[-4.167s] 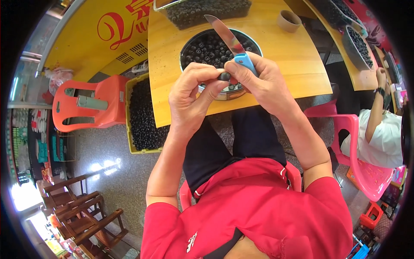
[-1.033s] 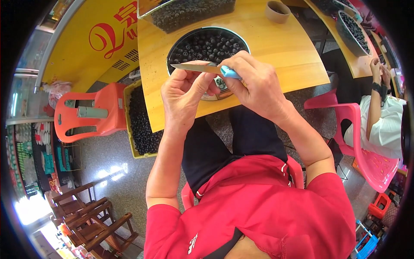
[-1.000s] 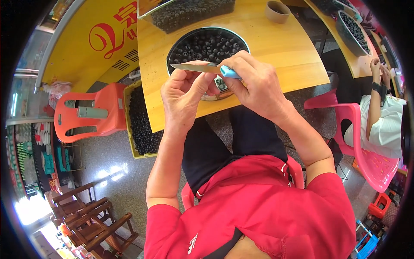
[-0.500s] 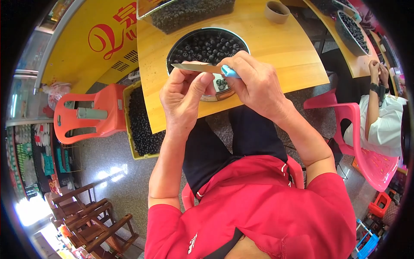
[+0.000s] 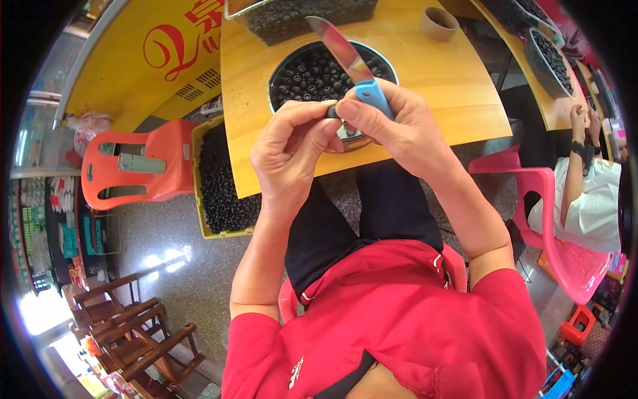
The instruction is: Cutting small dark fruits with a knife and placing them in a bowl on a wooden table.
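Note:
My left hand (image 5: 290, 147) is closed in a pinch on a small dark round fruit (image 5: 332, 112), held just above the near rim of a bowl. My right hand (image 5: 405, 126) grips a knife by its blue handle (image 5: 374, 98). The knife's blade (image 5: 340, 50) points up and to the left, away from the fruit. My right thumb tip rests at the fruit, against the left fingertips. Below and beyond my hands, the round metal bowl (image 5: 271, 93) holds many similar dark fruits, some with a pale ring. My hands hide its near part.
A clear tub (image 5: 232, 13) of dark fruits and a roll of brown tape (image 5: 438, 24) lie on the wooden table (image 5: 458, 100). A yellow crate (image 5: 198, 179) of fruits stands left, by an orange chair (image 5: 159, 176). At right, another person (image 5: 581, 193) sits near a pink chair (image 5: 541, 179).
The knife has swung from lying level across my left fingers to pointing up, off the fruit. My right thumb has come to the left fingertips. The view has shifted slightly.

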Demonstrator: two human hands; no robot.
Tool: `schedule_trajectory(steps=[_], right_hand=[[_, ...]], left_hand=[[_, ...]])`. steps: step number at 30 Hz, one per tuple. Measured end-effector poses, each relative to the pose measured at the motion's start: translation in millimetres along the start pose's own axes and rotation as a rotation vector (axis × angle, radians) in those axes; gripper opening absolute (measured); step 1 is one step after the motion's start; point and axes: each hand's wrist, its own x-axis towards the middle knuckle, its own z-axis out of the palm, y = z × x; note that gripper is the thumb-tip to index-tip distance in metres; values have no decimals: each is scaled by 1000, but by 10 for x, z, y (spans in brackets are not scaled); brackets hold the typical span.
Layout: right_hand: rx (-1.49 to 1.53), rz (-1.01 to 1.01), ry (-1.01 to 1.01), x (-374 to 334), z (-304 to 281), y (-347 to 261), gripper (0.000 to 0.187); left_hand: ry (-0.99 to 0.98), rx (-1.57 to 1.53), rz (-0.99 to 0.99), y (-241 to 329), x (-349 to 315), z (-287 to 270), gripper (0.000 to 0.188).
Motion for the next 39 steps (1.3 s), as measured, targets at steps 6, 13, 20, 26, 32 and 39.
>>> schedule_trajectory(steps=[6,13,20,26,32,39], right_hand=[[-54,86,33,41,120,21,22],[-51,111,242,-42,-335,130,20],[-50,191,251,-70,-470,297,22],[-65,206,285,-104,-557,311,21],[-46,186,254,-108,-543,304,22],[-85,136,247,-208,-563,180,23]], left_hand=[[27,25,-63,107,-77,-270,18],[571,55,-113,-224,-364,-1431,16],[1016,328,-734,-1330,-1749,-3005,24],[758,1044,-35,-915,-974,-2464,34],[-149,727,30,183,186,-857,15],[-903,1085,5,-402,736,-191,18]])
